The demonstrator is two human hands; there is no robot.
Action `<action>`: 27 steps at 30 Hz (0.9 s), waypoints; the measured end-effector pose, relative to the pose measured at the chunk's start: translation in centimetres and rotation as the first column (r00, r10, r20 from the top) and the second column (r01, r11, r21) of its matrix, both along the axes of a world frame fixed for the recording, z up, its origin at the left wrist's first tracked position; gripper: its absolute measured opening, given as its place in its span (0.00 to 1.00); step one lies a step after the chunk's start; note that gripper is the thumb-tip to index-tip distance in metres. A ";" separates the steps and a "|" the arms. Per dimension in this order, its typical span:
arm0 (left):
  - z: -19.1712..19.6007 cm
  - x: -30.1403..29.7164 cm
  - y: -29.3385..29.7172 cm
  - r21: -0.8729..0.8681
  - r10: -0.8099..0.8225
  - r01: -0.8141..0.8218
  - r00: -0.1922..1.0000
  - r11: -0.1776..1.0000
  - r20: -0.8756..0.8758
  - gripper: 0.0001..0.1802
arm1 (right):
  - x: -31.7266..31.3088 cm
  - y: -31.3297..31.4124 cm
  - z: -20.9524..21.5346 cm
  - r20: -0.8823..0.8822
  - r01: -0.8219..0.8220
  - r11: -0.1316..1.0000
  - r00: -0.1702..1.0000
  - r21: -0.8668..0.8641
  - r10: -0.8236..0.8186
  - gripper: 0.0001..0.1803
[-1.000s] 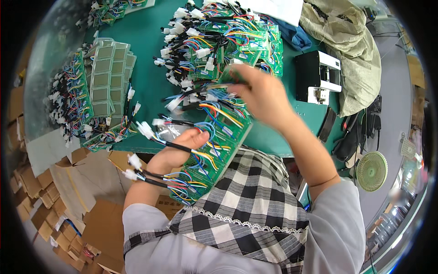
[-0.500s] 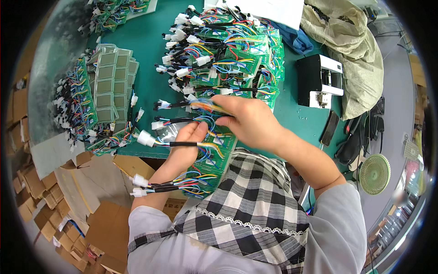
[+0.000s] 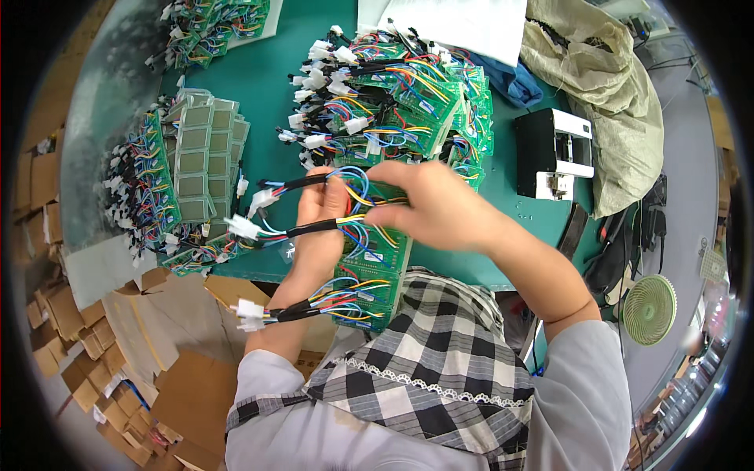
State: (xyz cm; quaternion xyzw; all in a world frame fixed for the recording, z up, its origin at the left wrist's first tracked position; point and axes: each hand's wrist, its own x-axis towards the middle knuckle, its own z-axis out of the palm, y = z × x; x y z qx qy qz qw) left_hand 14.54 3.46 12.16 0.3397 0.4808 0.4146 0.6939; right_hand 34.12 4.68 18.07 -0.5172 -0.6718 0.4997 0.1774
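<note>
A green circuit board strip (image 3: 375,292) with bundles of coloured wires hangs over the table's near edge, above my lap. My left hand (image 3: 320,228) is closed at its left side, the thumb beside a black-sleeved cable (image 3: 302,183). Another sleeved cable (image 3: 314,228) crosses over this hand and ends in a white connector (image 3: 243,228). On the strip's far part, my right hand (image 3: 436,206) curls its thumb and index finger around blue and red wires; its other fingertips are hidden. Further white connectors (image 3: 250,312) lie over my left forearm.
A large heap of wired boards (image 3: 393,102) lies beyond my hands on the green table (image 3: 267,102). Stacked display panels (image 3: 206,161) lie left. On the right are a black-and-white device (image 3: 554,149), a woven sack (image 3: 605,102) and a small green fan (image 3: 649,308).
My left hand has moved away from me, up to the far cable. My right hand has shifted slightly right, and the wire bundle near it now loops toward my left thumb.
</note>
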 end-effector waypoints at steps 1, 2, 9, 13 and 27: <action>0.2 -0.4 0.0 -0.033 -0.050 0.059 0.970 0.998 0.237 0.21 | 0.4 0.6 0.9 -0.021 0.042 0.991 0.999 -0.129 -0.045 0.27; -1.1 -1.9 -0.5 0.011 -0.214 0.214 0.966 0.977 0.143 0.22 | 0.7 0.5 0.9 -0.145 0.157 0.978 0.974 -0.136 -0.176 0.23; -0.2 -1.9 -1.4 -0.015 -0.363 0.366 0.914 0.930 -0.182 0.18 | 2.8 3.3 0.5 -0.041 0.261 0.756 0.954 0.600 -0.297 0.18; -0.3 -1.4 1.0 0.318 -0.210 0.281 0.948 0.905 -0.239 0.14 | 3.0 5.8 -0.1 -0.077 0.344 0.811 0.933 0.473 -0.351 0.18; -2.6 -2.7 -0.7 0.381 0.000 0.063 0.986 0.923 -0.165 0.16 | 2.9 6.4 -1.7 0.041 0.096 0.762 0.986 0.640 -0.159 0.18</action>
